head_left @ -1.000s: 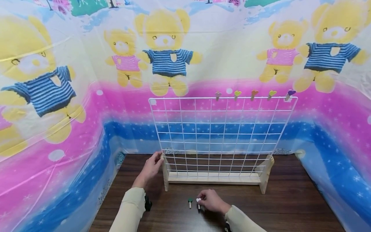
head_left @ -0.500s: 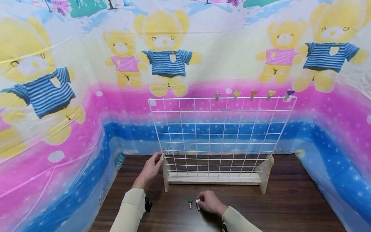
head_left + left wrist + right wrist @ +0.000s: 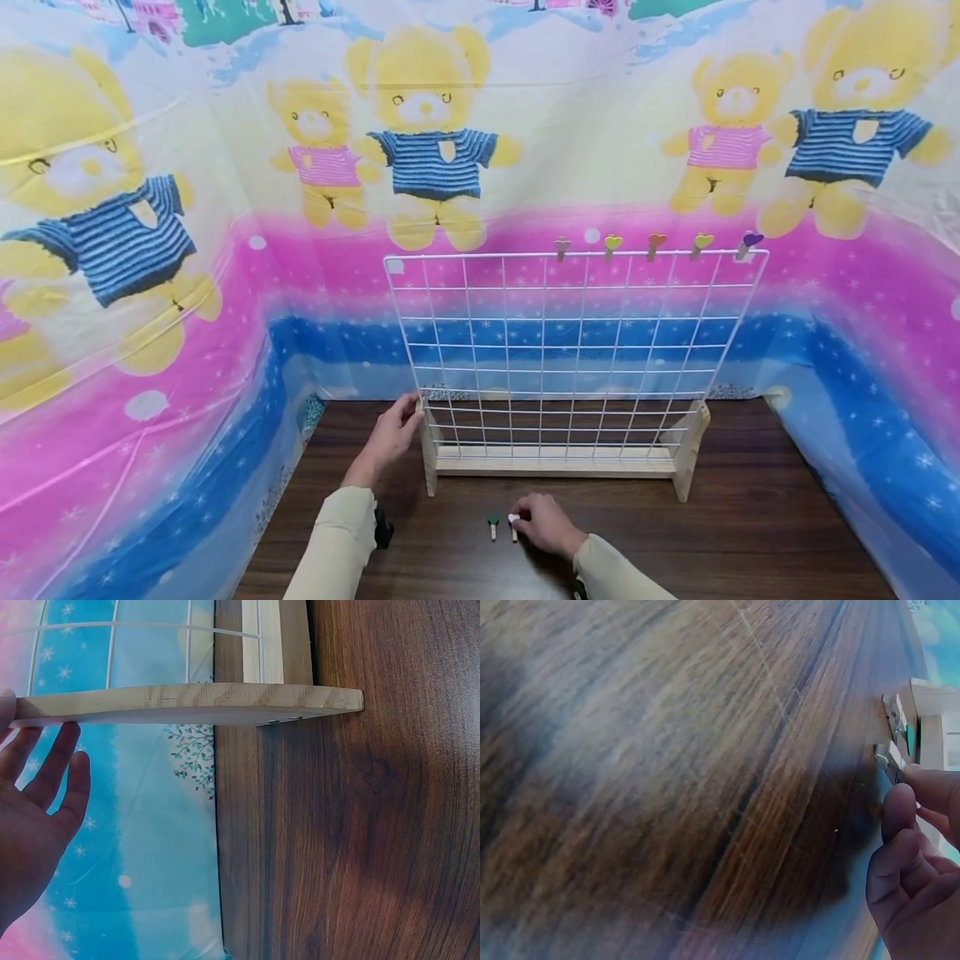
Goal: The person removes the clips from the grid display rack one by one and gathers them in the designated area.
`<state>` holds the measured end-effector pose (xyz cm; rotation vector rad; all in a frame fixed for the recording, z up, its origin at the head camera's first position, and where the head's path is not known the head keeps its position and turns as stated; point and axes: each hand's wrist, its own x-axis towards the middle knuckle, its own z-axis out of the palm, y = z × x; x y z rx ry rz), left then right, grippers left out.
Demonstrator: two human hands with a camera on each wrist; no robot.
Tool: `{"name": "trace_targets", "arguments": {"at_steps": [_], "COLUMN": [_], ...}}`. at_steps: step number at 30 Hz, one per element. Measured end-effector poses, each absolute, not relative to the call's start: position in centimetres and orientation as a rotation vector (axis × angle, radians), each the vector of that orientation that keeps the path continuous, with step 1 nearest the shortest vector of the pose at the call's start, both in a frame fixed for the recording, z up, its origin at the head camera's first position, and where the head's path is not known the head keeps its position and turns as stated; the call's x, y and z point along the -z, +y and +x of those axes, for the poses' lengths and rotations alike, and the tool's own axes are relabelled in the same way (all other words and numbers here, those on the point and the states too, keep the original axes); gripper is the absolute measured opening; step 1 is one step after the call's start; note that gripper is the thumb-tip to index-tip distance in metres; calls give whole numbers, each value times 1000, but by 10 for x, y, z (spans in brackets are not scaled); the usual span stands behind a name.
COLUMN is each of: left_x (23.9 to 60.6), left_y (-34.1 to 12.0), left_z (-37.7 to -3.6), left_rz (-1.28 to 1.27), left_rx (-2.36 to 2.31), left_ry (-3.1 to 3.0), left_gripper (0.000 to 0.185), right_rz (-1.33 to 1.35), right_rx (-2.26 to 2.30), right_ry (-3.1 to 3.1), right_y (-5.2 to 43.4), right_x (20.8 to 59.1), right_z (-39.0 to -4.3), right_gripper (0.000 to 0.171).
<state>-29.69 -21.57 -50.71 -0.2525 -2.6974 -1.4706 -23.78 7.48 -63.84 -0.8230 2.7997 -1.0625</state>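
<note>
My left hand [image 3: 387, 435] holds the upper end of the wooden stand's left upright [image 3: 428, 454]. The left wrist view shows the thumb over the upright's edge [image 3: 225, 694] and the fingers below it. Low at the table's front, my right hand [image 3: 549, 523] pinches a small wooden clothespin with a white heart [image 3: 513, 532] between thumb and forefinger. A clothespin with a green heart [image 3: 492, 525] lies just left of it. In the right wrist view, the pinched clothespin [image 3: 889, 760] sticks out past the fingertips, its heart largely hidden by them.
A white wire grid [image 3: 562, 344] stands upright in the wooden stand. Along its top rail at right sit several heart clothespins, including an orange one [image 3: 656, 242] and a purple one [image 3: 750, 243]. A printed bear curtain [image 3: 585, 150] surrounds the dark wood table [image 3: 765, 517].
My right hand has shifted slightly down and left, staying at the white-heart clothespin, whose lower end has swung a little. The left hand keeps its place on the upright.
</note>
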Motion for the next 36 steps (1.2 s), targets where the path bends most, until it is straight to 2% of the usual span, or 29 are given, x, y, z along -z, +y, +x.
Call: {"name": "trace_targets", "arguments": {"at_steps": [26, 36], "left_x": [506, 506], "left_y": [-214, -215], "left_z": [-295, -296], "left_rz": [-233, -243], "left_rx": [1445, 1453], "left_ry": [-2709, -2707], "left_gripper": [36, 37], "right_rz": [-755, -834], "right_rx": [1055, 1077], "right_ry": [2830, 2777], "right_y": [77, 93], "right_x": [644, 626], "right_z": [-240, -245], "right_gripper": [11, 15]}}
